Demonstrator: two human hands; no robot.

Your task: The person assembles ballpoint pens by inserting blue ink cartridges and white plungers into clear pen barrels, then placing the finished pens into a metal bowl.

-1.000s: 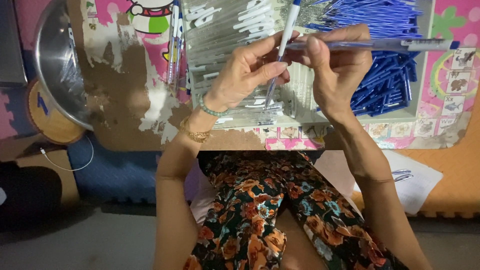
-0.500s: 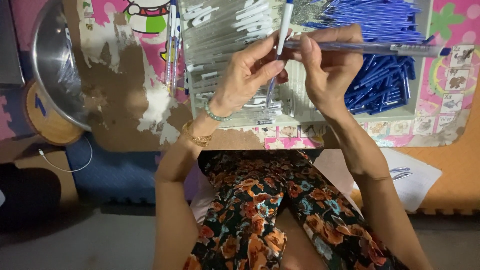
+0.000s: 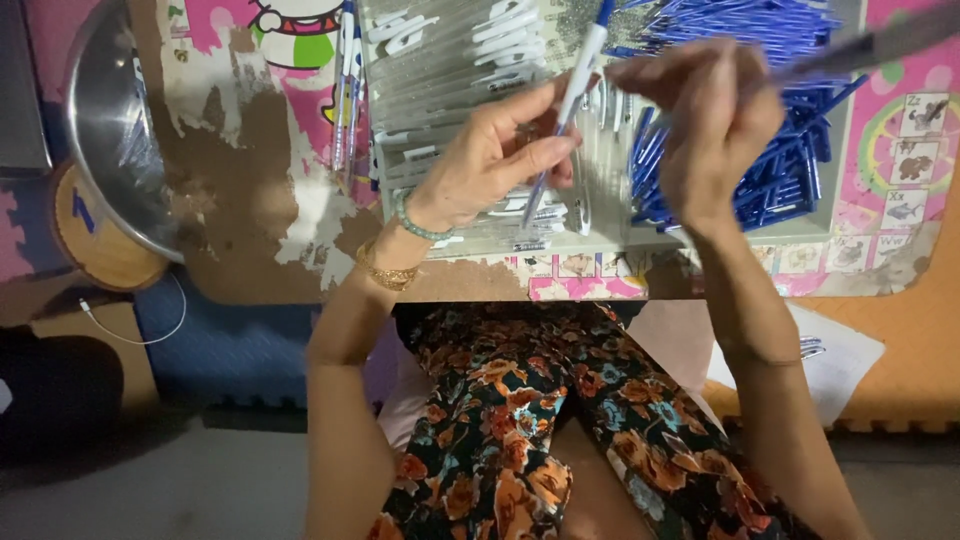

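Note:
My left hand (image 3: pixel 495 150) pinches a white pen with a blue tip (image 3: pixel 572 95), held nearly upright over a tray (image 3: pixel 600 243). Beside it my right hand (image 3: pixel 710 120) grips a second pen (image 3: pixel 870 45), which is blurred and points up to the right. Under my left hand lies a heap of clear pen barrels (image 3: pixel 450 70). A pile of blue pen parts (image 3: pixel 780 180) fills the tray's right half, under my right hand. The two hands are close together, thumbs almost touching.
A steel bowl (image 3: pixel 110 140) sits at the left on a round wooden stand (image 3: pixel 95 245). A few assembled pens (image 3: pixel 345 100) lie left of the tray on a worn pink table (image 3: pixel 250 200). White paper (image 3: pixel 840 360) lies on the orange mat at right.
My right hand has swung its pen from lying level to pointing up and right. The left hand holds its pen in about the same place.

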